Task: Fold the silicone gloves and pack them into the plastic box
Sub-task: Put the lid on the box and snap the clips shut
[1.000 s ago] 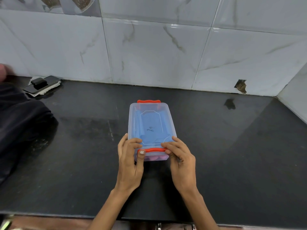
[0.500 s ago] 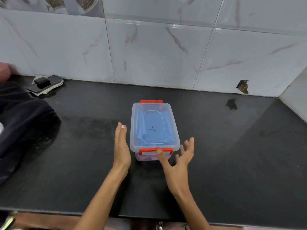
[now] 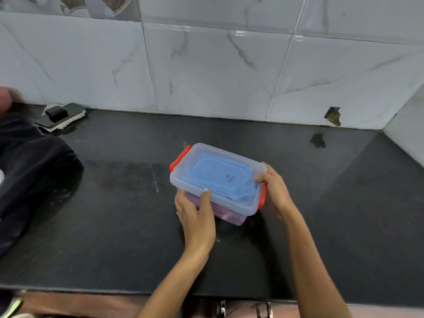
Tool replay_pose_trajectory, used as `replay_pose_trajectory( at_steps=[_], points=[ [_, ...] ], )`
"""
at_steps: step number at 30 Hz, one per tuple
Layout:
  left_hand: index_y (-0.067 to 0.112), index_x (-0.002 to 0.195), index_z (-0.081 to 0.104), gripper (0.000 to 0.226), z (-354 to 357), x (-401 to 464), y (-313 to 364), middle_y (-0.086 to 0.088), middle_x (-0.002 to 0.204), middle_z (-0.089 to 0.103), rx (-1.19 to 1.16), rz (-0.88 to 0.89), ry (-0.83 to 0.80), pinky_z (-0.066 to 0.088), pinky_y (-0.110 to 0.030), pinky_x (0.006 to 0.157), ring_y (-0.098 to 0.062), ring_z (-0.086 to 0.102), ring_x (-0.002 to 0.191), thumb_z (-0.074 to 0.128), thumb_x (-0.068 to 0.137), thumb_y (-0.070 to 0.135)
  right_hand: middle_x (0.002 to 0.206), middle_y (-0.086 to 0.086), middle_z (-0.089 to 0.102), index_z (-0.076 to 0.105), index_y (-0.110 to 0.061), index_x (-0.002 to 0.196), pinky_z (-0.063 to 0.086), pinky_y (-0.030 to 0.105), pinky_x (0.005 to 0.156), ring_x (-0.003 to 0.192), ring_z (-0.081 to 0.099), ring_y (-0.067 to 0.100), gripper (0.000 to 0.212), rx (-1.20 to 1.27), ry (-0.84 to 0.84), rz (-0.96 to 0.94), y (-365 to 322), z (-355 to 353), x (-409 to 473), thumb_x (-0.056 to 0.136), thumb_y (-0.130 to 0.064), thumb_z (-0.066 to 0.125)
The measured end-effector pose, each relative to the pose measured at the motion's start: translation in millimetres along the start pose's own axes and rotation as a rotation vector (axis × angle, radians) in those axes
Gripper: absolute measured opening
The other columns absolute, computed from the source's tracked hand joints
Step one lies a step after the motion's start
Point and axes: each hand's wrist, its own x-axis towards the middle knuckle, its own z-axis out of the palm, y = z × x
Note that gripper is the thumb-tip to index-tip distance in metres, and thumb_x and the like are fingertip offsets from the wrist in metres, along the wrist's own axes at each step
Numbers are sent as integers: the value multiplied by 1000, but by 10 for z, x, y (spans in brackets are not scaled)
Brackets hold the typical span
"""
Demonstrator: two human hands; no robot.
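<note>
A clear plastic box with red latches and its lid on sits turned at an angle on the black counter. Through the lid I see a folded blue silicone glove, and a pink one shows through the near wall. My left hand grips the box's near left side, thumb on the lid's rim. My right hand holds the right end over the red latch, fingers curled onto the lid.
A dark cloth lies heaped at the left. A phone with a small black case on a white cloth sits at the back left by the tiled wall. The counter's front edge runs below my arms.
Both hands left the near latch, opened beside the box, then took hold of it. The box has turned from lengthwise to an angle, its near end swung right.
</note>
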Motion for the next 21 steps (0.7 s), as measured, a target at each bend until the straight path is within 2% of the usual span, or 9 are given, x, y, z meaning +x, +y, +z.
replay_pose_trajectory(
  at_steps=[2, 4, 5, 7, 9, 11, 14, 17, 21],
  points=[
    [21, 149, 17, 68, -27, 145, 66, 8, 153, 20, 4, 4, 128, 26, -46, 116, -21, 25, 142, 49, 92, 39, 95, -6, 48, 48, -18, 90, 44, 16, 59, 86, 48, 12, 11, 1, 49, 20, 0, -48, 50, 82, -10, 47],
    [15, 151, 9, 74, -99, 346, 103, 4, 159, 8, -26, -7, 248, 20, -42, 118, -24, 17, 145, 47, 93, 39, 95, -12, 41, 41, -32, 92, 45, 18, 70, 90, 45, 11, 15, 56, 121, -6, 77, -49, 3, 86, -22, 51],
    [14, 151, 9, 74, -148, 451, 127, 3, 159, 8, -57, -3, 289, 20, -36, 117, -22, 18, 145, 47, 93, 39, 97, -11, 40, 44, -32, 96, 45, 24, 77, 92, 46, 10, 16, 122, 144, -2, 104, -40, -49, 84, -29, 54],
    [14, 151, 15, 70, -257, 677, 174, 3, 158, 15, -137, 11, 312, 22, -27, 111, -15, 24, 143, 45, 93, 40, 86, -7, 47, 50, -28, 85, 45, 33, 71, 82, 51, 11, 19, 271, 131, 1, 144, -15, -157, 73, -40, 58],
    [15, 149, 24, 62, -340, 854, 221, 4, 157, 24, -226, 20, 231, 22, -24, 109, -11, 26, 142, 42, 95, 39, 88, 1, 62, 52, -24, 82, 50, 36, 69, 82, 62, 16, 22, 356, 63, 10, 211, 50, -223, 69, -39, 59],
    [11, 142, 40, 53, -338, 955, 248, -1, 151, 36, -367, -5, 17, 28, -30, 110, -15, 34, 138, 37, 96, 37, 114, -1, 64, 54, -27, 115, 54, 40, 83, 102, 63, 19, 47, 399, 56, 34, 249, 140, -255, 68, -29, 58],
    [11, 98, 65, 40, -251, 962, 264, -8, 107, 65, -514, -90, -259, 46, -41, 92, -24, 59, 102, 37, 95, 38, 119, 1, 64, 56, -30, 119, 57, 41, 80, 103, 64, 21, 56, 485, 64, 45, 262, 183, -232, 65, -17, 51],
    [16, 116, 64, 35, -258, 957, 147, -6, 113, 68, -518, -87, -315, 48, -42, 93, -24, 62, 107, 39, 95, 28, 109, 3, 70, 64, -28, 109, 56, 35, 70, 96, 68, 21, 49, 466, 0, 40, 207, 85, -139, 64, -13, 49],
    [24, 136, 50, 42, -314, 887, -106, 5, 119, 67, -437, -1, -394, 58, -27, 75, -11, 67, 102, 35, 97, 20, 101, -5, 74, 72, -39, 93, 57, 33, 68, 89, 71, 16, 46, 493, -57, 66, 162, -15, 14, 74, -7, 45]
  ],
)
